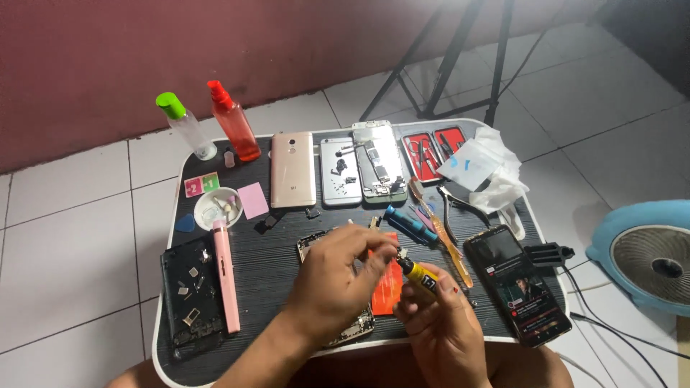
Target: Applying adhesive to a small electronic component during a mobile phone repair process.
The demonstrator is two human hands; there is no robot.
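Holding a small yellow-and-black glue tube [420, 276] near its middle, the right hand [445, 327] has its fingers closed around it, and the left hand [338, 276] pinches together at the dark tip – both above the opened phone [345, 327] on the black tray table [273, 269]. The tube looks light and soft, so I think a gentle grip on the body is better; a lit smartphone [521, 284] lies to the right, a pink tool [225, 276] to the left.

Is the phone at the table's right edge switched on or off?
On: the phone has a lit screen showing a picture.
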